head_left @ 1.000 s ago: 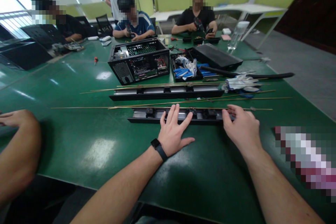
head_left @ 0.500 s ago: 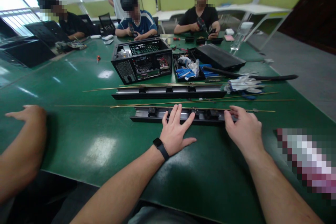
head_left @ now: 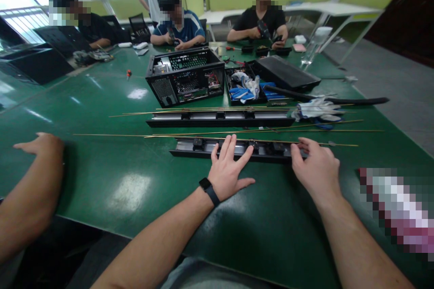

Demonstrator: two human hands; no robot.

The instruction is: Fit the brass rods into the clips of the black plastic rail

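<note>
My left hand (head_left: 228,171), with a dark watch on its wrist, lies with fingers spread over the near black rail (head_left: 185,149), its fingertips on the rail's middle. At the rail's right end is my right hand (head_left: 313,162), thumb and fingers closed round that end. Dark blocks sit in the rail's silvery channel. Thin brass-coloured rods (head_left: 111,135) run along its back edge and past both ends. Behind lies a second black rail (head_left: 203,123) with more thin rods along it.
An open computer case (head_left: 186,76) stands beyond the rails. Gloves (head_left: 246,86) fill a black tray, and another glove (head_left: 317,109) lies right of the far rail. Another person's arm (head_left: 40,176) rests at the left. People sit across the table, one holding a drill (head_left: 264,30).
The whole view has shifted very slightly. Both my hands keep their places on the near rail.
</note>
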